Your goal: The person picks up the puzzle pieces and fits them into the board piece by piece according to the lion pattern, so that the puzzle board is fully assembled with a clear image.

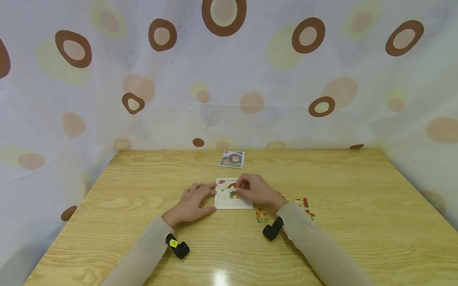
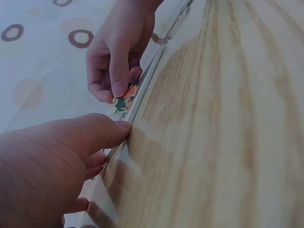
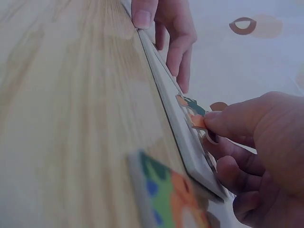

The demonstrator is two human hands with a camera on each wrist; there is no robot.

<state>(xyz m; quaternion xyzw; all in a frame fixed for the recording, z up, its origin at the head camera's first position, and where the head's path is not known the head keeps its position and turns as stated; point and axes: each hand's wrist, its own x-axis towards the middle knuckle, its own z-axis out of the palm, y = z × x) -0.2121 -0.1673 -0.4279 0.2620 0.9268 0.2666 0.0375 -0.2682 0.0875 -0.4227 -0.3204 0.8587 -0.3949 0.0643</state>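
Note:
A white puzzle tray (image 1: 223,202) lies on the wooden table between my hands, with some printed pieces along its far part. My right hand (image 1: 257,190) pinches a small green and orange puzzle piece (image 1: 233,194) between thumb and fingers, low over the tray. The right wrist view shows this piece (image 3: 194,114) at the thumb tip, close to the tray surface. My left hand (image 1: 195,201) has its fingers spread, their tips touching the tray's left edge. The thumb (image 2: 111,133) rests at the near corner. Part of the tray is hidden behind my right hand.
A lion picture card (image 1: 231,159) lies beyond the tray. One loose puzzle piece (image 1: 262,215) is near the tray's near right corner. More loose pieces (image 1: 302,202) lie farther right, partly behind my right forearm. A patterned curtain (image 1: 229,119) hangs along the table's back edge.

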